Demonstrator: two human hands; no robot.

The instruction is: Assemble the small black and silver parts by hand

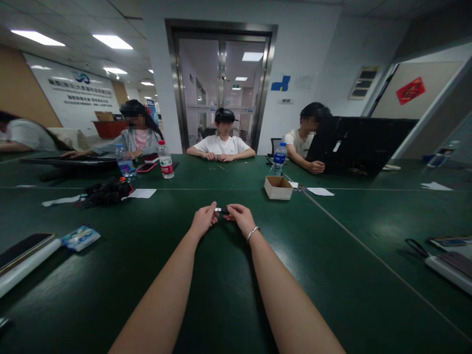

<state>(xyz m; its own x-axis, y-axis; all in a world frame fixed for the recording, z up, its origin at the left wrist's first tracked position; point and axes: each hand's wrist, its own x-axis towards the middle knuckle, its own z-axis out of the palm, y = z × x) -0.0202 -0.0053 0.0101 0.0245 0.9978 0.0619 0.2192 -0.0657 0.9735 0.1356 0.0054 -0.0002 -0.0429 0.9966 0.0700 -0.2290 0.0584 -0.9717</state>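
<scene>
My left hand [204,219] and my right hand [240,218] meet over the dark green table [332,255], both with fingers pinched. Between the fingertips they hold a small dark object with a silvery end [222,210]; it is too small to name. A bracelet [252,232] circles my right wrist. Both forearms reach forward from the bottom edge of the view.
A small open cardboard box [278,187] stands just beyond my hands. Water bottles [165,160], a pile of dark items [106,192], paper slips, a phone [22,248] and a blue packet [80,238] lie around. Three people sit at the far side, one behind a laptop [356,145].
</scene>
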